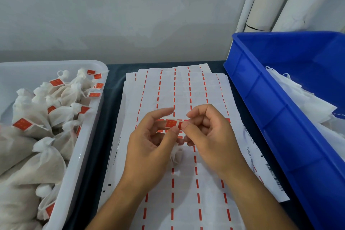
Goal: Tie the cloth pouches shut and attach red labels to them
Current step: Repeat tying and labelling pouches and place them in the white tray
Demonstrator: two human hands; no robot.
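Head view. Left hand [149,142] and right hand [209,132] raised together at centre frame over the label sheets [179,91], fingertips meeting. Red label [172,123] pinched between thumb and forefinger of both hands, fingers curled round it; small, square-ish, faint pale print on its face. White pouch [176,155] hanging just below the hands at 6 o'clock from the label, mostly hidden; gathered neck only, drawstring too fine to make out. Clear tub [84,147] at 9 o'clock, heaped with tied pouches [37,117] already tagged red. Blue crate [261,110] at 3 o'clock, limp empty bags [306,102] inside. Sheets mostly stripped, red dashes left between columns. Risk, as judgement: label folding crooked over the string, adhesive faces meeting off-square and fixed for good; string slipping out before the fold closes, leaving a tag stuck to nothing; adhesive catching on a fingertip. Cause: small sticky tab, thin string, grip crowding the fold line.
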